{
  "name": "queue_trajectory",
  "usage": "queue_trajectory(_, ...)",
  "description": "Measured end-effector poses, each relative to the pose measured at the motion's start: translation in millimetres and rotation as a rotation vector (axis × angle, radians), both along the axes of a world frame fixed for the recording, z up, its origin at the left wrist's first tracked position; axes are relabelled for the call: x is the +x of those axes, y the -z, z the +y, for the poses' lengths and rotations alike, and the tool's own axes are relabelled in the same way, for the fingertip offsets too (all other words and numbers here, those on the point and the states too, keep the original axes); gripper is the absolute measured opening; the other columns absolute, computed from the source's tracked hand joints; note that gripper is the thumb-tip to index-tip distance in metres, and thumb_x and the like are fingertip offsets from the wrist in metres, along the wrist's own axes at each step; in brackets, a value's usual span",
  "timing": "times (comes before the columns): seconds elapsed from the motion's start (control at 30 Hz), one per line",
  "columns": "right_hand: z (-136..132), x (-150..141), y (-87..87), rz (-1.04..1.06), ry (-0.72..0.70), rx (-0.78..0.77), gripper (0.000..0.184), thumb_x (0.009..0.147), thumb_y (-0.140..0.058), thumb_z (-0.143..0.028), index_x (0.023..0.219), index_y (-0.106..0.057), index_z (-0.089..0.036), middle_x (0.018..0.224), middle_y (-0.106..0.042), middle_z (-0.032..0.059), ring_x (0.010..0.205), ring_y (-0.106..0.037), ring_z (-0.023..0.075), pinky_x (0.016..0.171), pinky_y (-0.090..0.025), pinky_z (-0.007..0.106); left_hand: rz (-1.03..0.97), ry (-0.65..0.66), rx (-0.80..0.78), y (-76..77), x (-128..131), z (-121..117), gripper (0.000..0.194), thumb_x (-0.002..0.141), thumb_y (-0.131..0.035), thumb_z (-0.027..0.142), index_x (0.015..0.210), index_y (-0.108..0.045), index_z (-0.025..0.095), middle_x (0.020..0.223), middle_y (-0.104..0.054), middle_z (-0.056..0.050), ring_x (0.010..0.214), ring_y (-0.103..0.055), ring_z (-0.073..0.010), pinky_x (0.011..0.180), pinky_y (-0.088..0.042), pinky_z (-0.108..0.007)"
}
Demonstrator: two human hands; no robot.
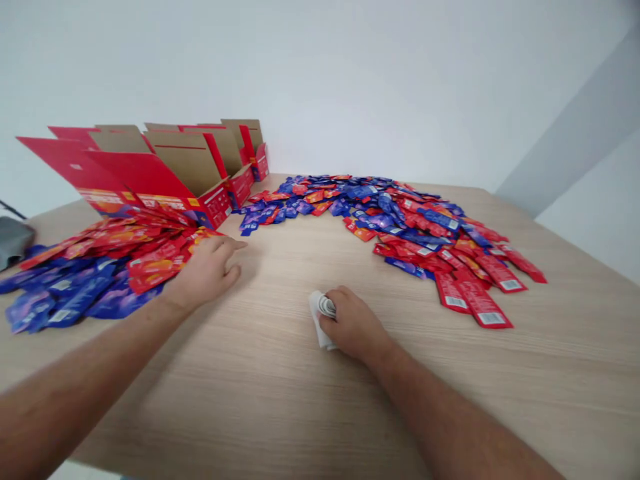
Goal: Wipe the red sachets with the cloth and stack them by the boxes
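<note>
My right hand (354, 322) is closed around a folded white paper (319, 321) above the middle of the table; the paper's curled layers show beside my thumb, and I cannot tell what kind of paper it is. To the left, my left hand (210, 268) has its index finger stretched out and its thumb apart, with nothing seen in it. It is beside a pile of red packets (159, 261), whose edge it partly covers. Blue packets (75, 293) lie in front of that pile, some with white barcode labels.
Several open red cardboard boxes (150, 175) stand at the back left, flaps raised. A long curved heap of blue and red packets (360, 200) runs along the back to the right side of the wooden table (280, 400). A grey object (14, 241) sits at the far left edge.
</note>
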State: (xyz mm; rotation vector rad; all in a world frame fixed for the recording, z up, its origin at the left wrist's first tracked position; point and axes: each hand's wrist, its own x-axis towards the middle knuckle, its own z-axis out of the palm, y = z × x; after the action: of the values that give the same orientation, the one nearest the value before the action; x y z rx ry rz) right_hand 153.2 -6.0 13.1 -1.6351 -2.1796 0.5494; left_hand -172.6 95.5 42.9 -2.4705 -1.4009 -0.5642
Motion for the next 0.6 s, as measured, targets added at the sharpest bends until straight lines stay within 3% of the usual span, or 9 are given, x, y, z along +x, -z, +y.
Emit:
queue_trajectory(0.13, 1.6, 2.4, -0.7, -0.027, 0.071, -0.001, 0.022, 0.09, -0.056, -0.029, 0.104, -0.068, -0.018, 0.109, -0.068, 0.0108, 0.098, -0.064, 0.0238, 0.086, -0.048, 0.034, -0.079, 0.264, -0.19, -1.6, 113.8, 15.5, 0.035, 0.091, -0.052, 0.025, 0.122, -0.065, 0.017, 0.121, -0.068, -0.012, 0.117, -0.062, -0.0266, 0.107, -0.048, -0.044)
queue_trajectory(0.23, 1.2, 4.6, -2.6, -0.033, 0.088, -0.006, 0.024, 0.089, -0.056, -0.031, 0.105, -0.068, -0.019, 0.109, -0.069, 0.0109, 0.095, -0.066, 0.0245, 0.082, -0.049, 0.035, -0.095, 0.376, -0.347, 5.8, 192.5, 32.5, 0.033, 0.09, -0.054, 0.02, 0.121, -0.066, 0.015, 0.107, -0.071, -0.01, 0.098, -0.067, -0.022, 0.093, -0.055, -0.037)
queue_trajectory(0.3, 1.1, 5.1, -3.5, -0.031, 0.094, -0.01, 0.024, 0.088, -0.056, -0.032, 0.104, -0.069, -0.019, 0.108, -0.069, 0.0105, 0.094, -0.067, 0.0245, 0.081, -0.05, 0.035, -0.039, 0.471, -0.341, 11.3, 234.2, 43.6, 0.035, 0.09, -0.056, 0.019, 0.123, -0.066, 0.014, 0.116, -0.07, -0.012, 0.108, -0.065, -0.0231, 0.1, -0.052, -0.037)
queue_trajectory(0.37, 1.0, 4.9, -3.9, -0.026, 0.101, -0.013, 0.024, 0.087, -0.056, -0.033, 0.103, -0.069, -0.019, 0.106, -0.07, 0.0099, 0.092, -0.067, 0.0242, 0.078, -0.051, 0.035, 0.03, 0.544, -0.29, 15.7, 266.3, 53.7, 0.038, 0.09, -0.057, 0.018, 0.127, -0.064, 0.013, 0.125, -0.067, -0.014, 0.119, -0.061, -0.0258, 0.106, -0.048, -0.039)
queue_trajectory(0.47, 0.8, 4.5, -3.9, -0.01, 0.114, -0.016, 0.025, 0.087, -0.056, -0.034, 0.102, -0.069, -0.02, 0.106, -0.07, 0.0092, 0.09, -0.068, 0.0237, 0.075, -0.052, 0.034, 0.063, 0.602, -0.23, 20.7, 300.6, 67.9, 0.035, 0.091, -0.057, 0.02, 0.124, -0.066, 0.012, 0.123, -0.065, -0.017, 0.116, -0.06, -0.0298, 0.101, -0.049, -0.043)
queue_trajectory(0.6, 1.0, 5.2, -4.1, 0.013, 0.1, -0.019, 0.026, 0.088, -0.055, -0.035, 0.103, -0.069, -0.019, 0.106, -0.071, 0.0101, 0.09, -0.069, 0.0245, 0.076, -0.053, 0.035, 0.025, 0.665, -0.238, 24.5, 329.3, 83.9, 0.014, 0.09, -0.059, 0.02, 0.095, -0.071, 0.017, 0.106, -0.067, -0.015, 0.106, -0.062, -0.0293, 0.096, -0.048, -0.042)
